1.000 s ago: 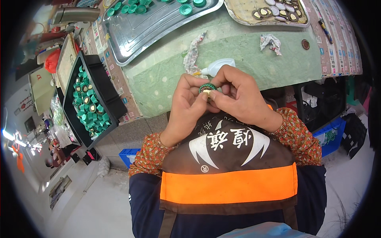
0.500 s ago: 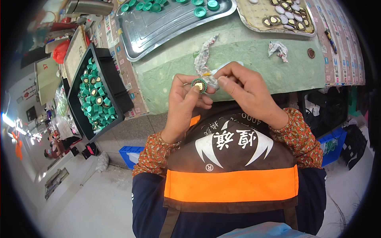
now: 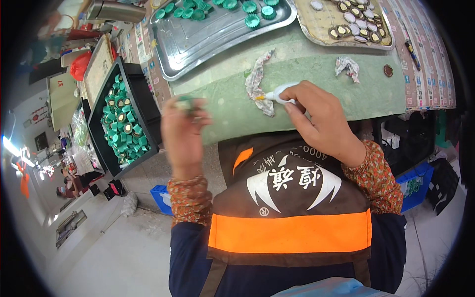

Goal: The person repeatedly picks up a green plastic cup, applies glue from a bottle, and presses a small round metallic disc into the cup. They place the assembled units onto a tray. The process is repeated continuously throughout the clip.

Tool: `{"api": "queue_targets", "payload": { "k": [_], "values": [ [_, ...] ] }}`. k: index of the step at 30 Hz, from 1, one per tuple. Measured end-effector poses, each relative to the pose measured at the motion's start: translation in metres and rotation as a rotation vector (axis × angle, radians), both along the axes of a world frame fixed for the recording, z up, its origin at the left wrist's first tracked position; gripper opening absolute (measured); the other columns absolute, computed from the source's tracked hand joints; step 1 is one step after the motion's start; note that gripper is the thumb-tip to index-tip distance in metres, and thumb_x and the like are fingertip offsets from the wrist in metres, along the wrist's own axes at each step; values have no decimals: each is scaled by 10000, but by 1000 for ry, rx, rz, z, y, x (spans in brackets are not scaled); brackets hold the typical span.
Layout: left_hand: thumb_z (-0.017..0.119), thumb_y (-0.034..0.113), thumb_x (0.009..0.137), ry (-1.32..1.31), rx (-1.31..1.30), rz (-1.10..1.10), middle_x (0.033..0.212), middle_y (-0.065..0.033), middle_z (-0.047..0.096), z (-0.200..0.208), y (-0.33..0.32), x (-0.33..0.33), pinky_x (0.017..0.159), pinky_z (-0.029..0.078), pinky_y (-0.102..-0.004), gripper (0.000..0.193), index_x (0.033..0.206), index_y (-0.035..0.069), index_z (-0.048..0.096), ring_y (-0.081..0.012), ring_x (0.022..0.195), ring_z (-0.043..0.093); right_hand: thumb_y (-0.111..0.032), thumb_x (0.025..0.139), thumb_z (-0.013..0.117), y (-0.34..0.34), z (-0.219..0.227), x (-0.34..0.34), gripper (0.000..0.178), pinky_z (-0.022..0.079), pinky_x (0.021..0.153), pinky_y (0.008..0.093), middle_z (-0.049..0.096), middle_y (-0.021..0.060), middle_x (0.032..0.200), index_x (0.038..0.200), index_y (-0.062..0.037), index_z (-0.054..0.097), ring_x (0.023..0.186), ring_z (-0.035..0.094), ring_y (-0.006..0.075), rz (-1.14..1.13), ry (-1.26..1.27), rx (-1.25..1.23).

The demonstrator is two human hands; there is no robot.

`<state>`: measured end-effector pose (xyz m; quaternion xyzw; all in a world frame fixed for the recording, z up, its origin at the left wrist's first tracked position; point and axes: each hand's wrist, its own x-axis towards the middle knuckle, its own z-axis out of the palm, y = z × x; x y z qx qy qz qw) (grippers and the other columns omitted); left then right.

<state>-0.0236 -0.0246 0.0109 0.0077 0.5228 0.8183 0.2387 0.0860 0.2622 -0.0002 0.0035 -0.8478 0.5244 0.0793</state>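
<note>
My left hand (image 3: 184, 133), smeared by motion, is raised over the near left edge of the green cloth. Its fingertips pinch a green fluted cap (image 3: 185, 102); the cap's inside is too blurred to make out. My right hand (image 3: 319, 116) is closed round a small white squeeze bottle (image 3: 283, 92) with a yellow nozzle tip. The tip points left, over a crumpled speckled rag (image 3: 256, 78) on the green cloth (image 3: 222, 106); whether they touch I cannot tell.
A black crate (image 3: 140, 94) of green caps stands left. Far back lie a metal tray (image 3: 198, 47) with green caps and a tray (image 3: 316, 32) of brown and pale discs. Another crumpled rag (image 3: 348, 68), a brown disc (image 3: 388, 71) and a marker (image 3: 412, 55) lie right.
My left hand has swung left toward the black crate, carrying the green cap away from the bottle. My right hand has shifted slightly right and down, with the bottle now plainly showing.
</note>
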Motion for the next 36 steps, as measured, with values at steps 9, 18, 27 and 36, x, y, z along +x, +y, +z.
{"api": "queue_targets", "payload": {
  "k": [9,18,27,36],
  "values": [
    [522,295,1049,127,-45,63,1225,-62,665,1,-2,-77,769,553,-300,403,1369,51,521,-181,978,658,-92,781,730,14,-3,-12,475,437,874,452,540,163,1094,1223,-23,571,1035,522,350,69,91,495],
    [680,263,866,1190,-1318,-252,974,-145,693,-29,163,-122,773,530,-473,260,1053,83,664,-350,922,665,-37,714,694,14,-11,-16,481,445,836,436,545,156,1060,1179,-25,570,1000,528,350,114,9,561],
    [650,201,905,836,-895,-222,808,-127,658,-8,153,-100,661,512,-400,251,1101,75,557,-300,735,670,-54,866,711,30,-7,-16,238,496,694,282,655,48,976,1058,-41,570,862,645,150,-163,-190,-385],
    [580,144,1015,232,-455,-588,828,8,640,27,117,-10,586,486,-216,177,1185,94,581,-45,720,599,-86,891,750,7,11,-32,242,395,493,191,621,-1,837,1053,-67,571,664,590,47,-127,-261,-772]
  ]
}}
